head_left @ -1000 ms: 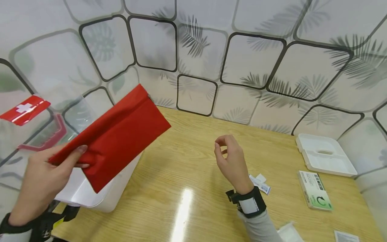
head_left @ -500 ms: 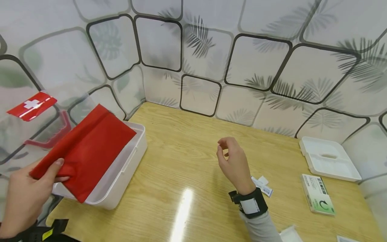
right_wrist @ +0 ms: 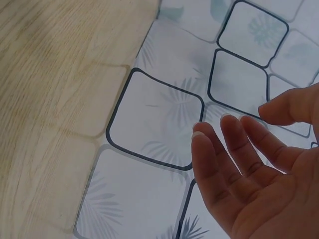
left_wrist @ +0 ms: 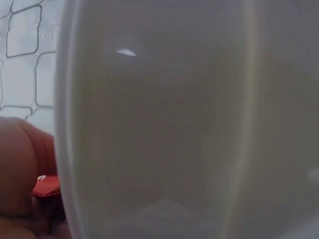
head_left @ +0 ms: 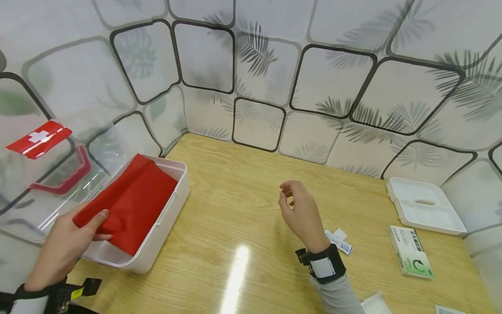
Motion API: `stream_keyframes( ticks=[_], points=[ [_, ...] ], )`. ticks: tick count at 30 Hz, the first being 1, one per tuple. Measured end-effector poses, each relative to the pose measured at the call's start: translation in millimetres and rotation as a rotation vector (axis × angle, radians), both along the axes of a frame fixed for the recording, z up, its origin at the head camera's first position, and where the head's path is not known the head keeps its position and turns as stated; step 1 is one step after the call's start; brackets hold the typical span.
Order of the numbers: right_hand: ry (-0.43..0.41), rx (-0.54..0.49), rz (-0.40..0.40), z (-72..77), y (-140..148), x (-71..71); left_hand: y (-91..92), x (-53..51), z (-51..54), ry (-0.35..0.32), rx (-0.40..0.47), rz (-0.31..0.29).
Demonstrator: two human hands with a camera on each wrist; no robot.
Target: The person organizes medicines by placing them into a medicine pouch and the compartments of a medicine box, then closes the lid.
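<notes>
My left hand (head_left: pixel 70 235) pinches a flat red fabric pouch (head_left: pixel 137 200) by its near left end, thumb on top. The pouch lies slanted within the opening of a white plastic box (head_left: pixel 166 218), covering most of its inside. In the left wrist view the pale box wall (left_wrist: pixel 159 124) fills most of the picture, with a bit of the red pouch (left_wrist: pixel 47 185) at lower left. My right hand (head_left: pixel 300 213) hovers over the table with fingers loosely bent, holding nothing. The right wrist view shows this hand (right_wrist: pixel 259 169) with thumb and fingertips apart.
The box's clear lid stands raised at left, with a pink-red handle (head_left: pixel 64 181) and a red white-cross label (head_left: pixel 39 138). On the wooden table (head_left: pixel 219 196) at right are a white tray (head_left: pixel 425 205), a green-white carton (head_left: pixel 411 251) and small packets (head_left: pixel 339 240). A patterned curtain (head_left: pixel 259 122) stands behind.
My left hand has lowered the red pouch from above the box into its opening, moving left and then slightly right. The right hand has hardly moved. The head view has shifted slightly.
</notes>
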State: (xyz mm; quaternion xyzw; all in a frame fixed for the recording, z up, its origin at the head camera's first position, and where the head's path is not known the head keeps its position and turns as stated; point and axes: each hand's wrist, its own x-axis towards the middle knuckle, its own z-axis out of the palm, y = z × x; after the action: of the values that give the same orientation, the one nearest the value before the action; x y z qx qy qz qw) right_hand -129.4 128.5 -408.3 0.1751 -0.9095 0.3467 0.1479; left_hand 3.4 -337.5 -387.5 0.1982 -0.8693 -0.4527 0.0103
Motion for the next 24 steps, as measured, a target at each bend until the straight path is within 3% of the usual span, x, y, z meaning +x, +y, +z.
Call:
stream_keyframes(
  ticks=[4, 10, 14, 18, 21, 24],
  points=[
    [-0.028, 0.012, 0.015, -0.8, -1.9, 1.2, -2.5, -0.4, 2.6, -0.060, -0.123, -0.092],
    [-0.062, 0.044, 0.037, -2.0, -5.5, 3.1, -5.4, -2.4, 1.3, -0.088, -0.431, -0.133],
    [-0.101, 0.105, 0.054, -8.4, -5.1, 3.3, -5.7, -3.3, -2.8, -0.088, -0.576, -0.192],
    [-0.077, 0.210, 0.054, -16.8, 0.2, 4.3, -1.3, -10.6, -1.3, -0.127, -0.664, -0.269],
    [-0.048, 0.263, 0.036, -21.3, 6.7, 6.0, 5.8, -15.6, 1.0, -0.153, -0.712, -0.284],
    [-0.048, 0.284, 0.022, -25.9, 14.5, 7.4, 12.0, -16.8, 0.1, -0.124, -0.734, -0.279]
  ],
)
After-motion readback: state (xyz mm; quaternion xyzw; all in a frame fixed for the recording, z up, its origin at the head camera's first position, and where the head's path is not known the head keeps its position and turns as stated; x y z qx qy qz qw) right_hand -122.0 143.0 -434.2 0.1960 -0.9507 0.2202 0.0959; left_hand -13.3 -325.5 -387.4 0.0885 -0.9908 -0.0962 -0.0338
